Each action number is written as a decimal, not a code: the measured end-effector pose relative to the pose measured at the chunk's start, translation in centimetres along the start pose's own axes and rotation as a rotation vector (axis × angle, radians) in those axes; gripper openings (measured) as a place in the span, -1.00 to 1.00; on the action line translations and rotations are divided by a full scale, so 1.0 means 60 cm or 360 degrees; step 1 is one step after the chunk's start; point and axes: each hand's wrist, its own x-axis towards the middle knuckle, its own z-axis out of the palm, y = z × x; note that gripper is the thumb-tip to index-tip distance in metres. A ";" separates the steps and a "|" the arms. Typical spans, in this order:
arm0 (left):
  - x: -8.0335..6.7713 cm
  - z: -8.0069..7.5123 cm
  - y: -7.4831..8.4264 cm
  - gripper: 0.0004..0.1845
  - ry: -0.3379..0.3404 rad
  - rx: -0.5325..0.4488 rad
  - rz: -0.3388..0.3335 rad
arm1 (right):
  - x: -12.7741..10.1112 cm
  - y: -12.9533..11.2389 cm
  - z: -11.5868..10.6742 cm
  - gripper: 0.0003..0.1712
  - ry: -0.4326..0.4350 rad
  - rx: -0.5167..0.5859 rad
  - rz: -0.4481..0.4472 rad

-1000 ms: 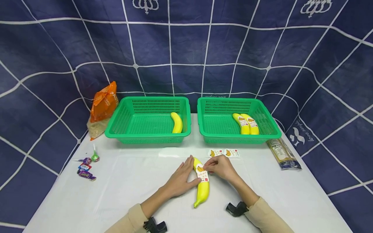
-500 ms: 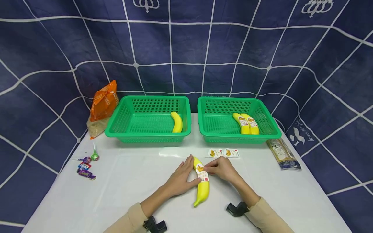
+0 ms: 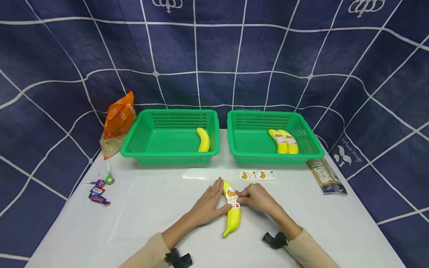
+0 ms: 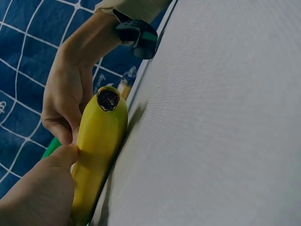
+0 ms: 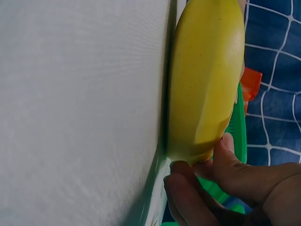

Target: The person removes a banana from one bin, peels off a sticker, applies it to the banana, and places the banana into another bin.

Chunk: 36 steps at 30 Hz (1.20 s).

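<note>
A yellow banana [image 3: 232,221] lies lengthwise on the white table, its stem end towards me. A white sticker [image 3: 232,198] with a banana picture and red print lies along its upper half. My left hand [image 3: 207,208] rests against the banana's left side with straight fingers, its thumb [image 4: 66,155] touching the banana by the sticker's lower end. From the right, my right hand [image 3: 258,197] has its curled fingers at the sticker's right edge. In the right wrist view the thumb [image 5: 227,142] touches the banana; the sticker's face is hidden there.
Behind stand two green baskets, the left basket [image 3: 171,158] with one plain banana [image 3: 203,140], the right basket [image 3: 271,159] with two stickered bananas [image 3: 283,143]. A strip with two stickers [image 3: 257,175] lies before them. Sweets [image 3: 98,193] lie left, packets [image 3: 118,119] at both sides.
My right hand has slid slightly towards me along the sticker's right edge, uncovering more of its banana picture. My left hand and the banana stay in place.
</note>
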 end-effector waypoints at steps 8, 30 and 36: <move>-0.001 0.002 -0.001 0.00 -0.0014 0.0016 -0.0011 | -0.009 -0.010 -0.003 -0.54 -0.0127 -0.0088 -0.0058; 0.004 0.001 -0.004 0.08 -0.0024 -0.0113 -0.0085 | 0.021 0.026 0.000 -0.46 -0.0141 0.0620 0.0318; 0.008 -0.002 -0.010 0.13 -0.0026 -0.0114 -0.0085 | 0.035 0.027 0.006 -0.57 -0.0153 0.0814 0.0412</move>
